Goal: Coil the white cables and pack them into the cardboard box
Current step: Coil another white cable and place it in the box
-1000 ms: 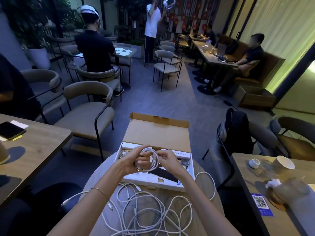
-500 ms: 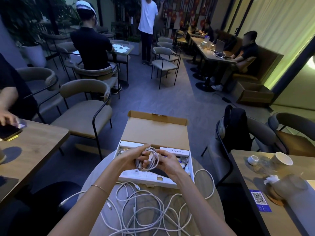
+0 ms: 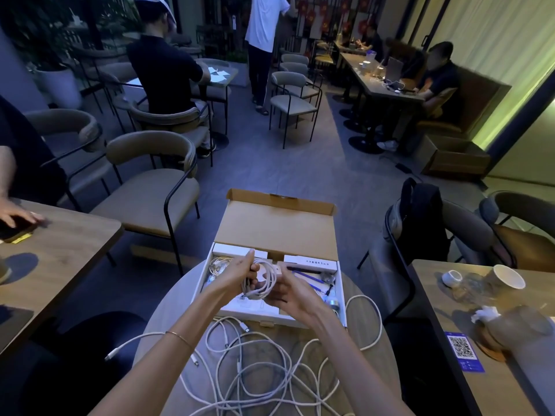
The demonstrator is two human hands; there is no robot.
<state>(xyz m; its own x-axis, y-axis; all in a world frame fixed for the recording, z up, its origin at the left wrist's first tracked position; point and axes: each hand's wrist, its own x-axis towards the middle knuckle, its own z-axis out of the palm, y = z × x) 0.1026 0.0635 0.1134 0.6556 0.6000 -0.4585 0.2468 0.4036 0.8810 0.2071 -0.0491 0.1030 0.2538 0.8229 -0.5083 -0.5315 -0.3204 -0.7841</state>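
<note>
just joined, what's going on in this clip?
A person at a round table is packing white cables. The left hand grips a coiled cable held over the open cardboard box, and the right hand holds the coil from the other side. The coil is not yet set down in the box. A tangle of loose white cables lies on the table in front of the box, not yet coiled.

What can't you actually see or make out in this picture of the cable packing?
Head view only:
- The coiled white cable: its ends are hidden by the left hand and right hand.
- The loose white cables: cut off by the bottom edge, too tangled to count.
- The white packet in the cardboard box: print too small to read.
</note>
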